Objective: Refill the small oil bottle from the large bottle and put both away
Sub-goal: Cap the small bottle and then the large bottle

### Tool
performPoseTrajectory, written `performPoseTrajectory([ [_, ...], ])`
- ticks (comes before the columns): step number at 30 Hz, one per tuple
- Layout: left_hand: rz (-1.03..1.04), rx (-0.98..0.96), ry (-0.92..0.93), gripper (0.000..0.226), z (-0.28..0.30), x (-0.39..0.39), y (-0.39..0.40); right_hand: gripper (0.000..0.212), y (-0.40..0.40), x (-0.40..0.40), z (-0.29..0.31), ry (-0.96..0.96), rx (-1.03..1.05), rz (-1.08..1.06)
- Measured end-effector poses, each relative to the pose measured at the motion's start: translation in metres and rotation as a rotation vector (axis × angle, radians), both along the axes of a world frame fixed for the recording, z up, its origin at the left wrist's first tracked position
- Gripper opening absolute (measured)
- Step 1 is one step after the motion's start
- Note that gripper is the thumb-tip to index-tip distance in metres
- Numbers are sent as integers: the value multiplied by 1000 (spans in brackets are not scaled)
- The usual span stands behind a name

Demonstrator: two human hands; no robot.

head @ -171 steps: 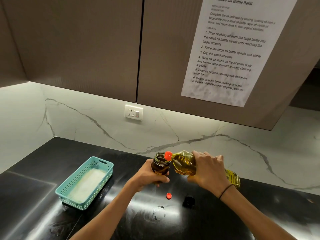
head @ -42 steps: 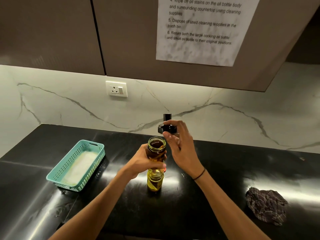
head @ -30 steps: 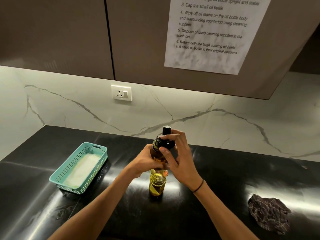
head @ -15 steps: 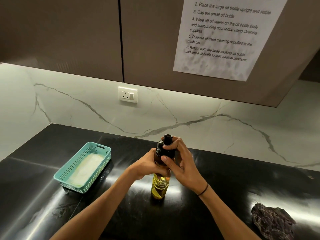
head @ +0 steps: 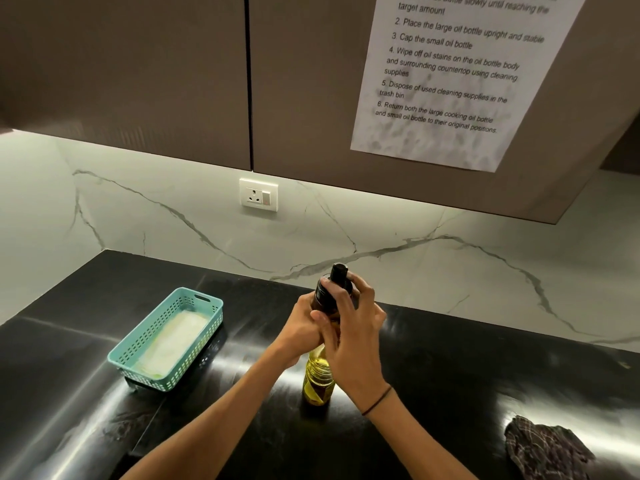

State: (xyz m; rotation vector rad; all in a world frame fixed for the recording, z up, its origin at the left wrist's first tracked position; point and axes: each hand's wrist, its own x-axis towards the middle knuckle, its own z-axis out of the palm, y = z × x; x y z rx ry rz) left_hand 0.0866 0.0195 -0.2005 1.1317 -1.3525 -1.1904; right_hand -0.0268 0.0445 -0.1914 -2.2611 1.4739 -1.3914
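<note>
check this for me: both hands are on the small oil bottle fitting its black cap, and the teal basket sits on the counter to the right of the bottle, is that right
Wrong on one point. In the head view the teal basket sits to the left of the small oil bottle, not the right. The rest holds: the left hand holds the bottle while the right hand fits the black cap.

The small oil bottle (head: 318,379) stands upright on the black counter (head: 450,393). The left hand (head: 301,332) grips its neck; the right hand (head: 353,327) wraps the black cap (head: 336,275). A teal basket (head: 128,358) sits left, a dark cloth (head: 547,448) near right.
</note>
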Motion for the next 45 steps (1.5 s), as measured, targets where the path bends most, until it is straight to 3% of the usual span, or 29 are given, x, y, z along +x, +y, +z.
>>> performPoseTrajectory([
  [3,-15,25,-40,26,0,9,-4,74,2,-16,9,14,0,88],
  [7,-41,57,-48,34,-1,17,-5,97,-17,-49,33,-147,125,254],
  [13,-206,49,-75,33,8,14,3,109,-69,-69,66,188,450,600],
  [16,-275,46,-63,36,12,11,5,97,-71,-53,71,181,548,774],
  [19,-271,83,-42,44,12,9,8,65,-64,-44,69,117,578,797],
  [21,-185,87,-65,56,10,9,8,46,-55,-38,62,6,572,714],
  [24,-64,27,-104,38,6,5,7,38,-37,-19,46,-114,467,350],
  [26,-11,16,-94,35,6,0,10,48,-25,-5,40,-152,398,100],
  [27,-5,12,-82,36,6,-2,12,59,-23,-2,39,-165,389,73],
  [30,-22,48,-57,39,5,0,15,99,-29,-13,39,-132,466,288],
  [36,-154,27,-117,29,14,14,11,119,-56,-53,64,18,436,647],
  [39,-244,39,-140,31,16,8,10,108,-58,-52,75,67,410,723],
  [42,-244,76,-154,48,16,-1,11,73,-49,-45,68,-16,431,726],
  [45,-146,81,-133,61,12,-7,12,45,-35,-32,55,-201,407,504],
])
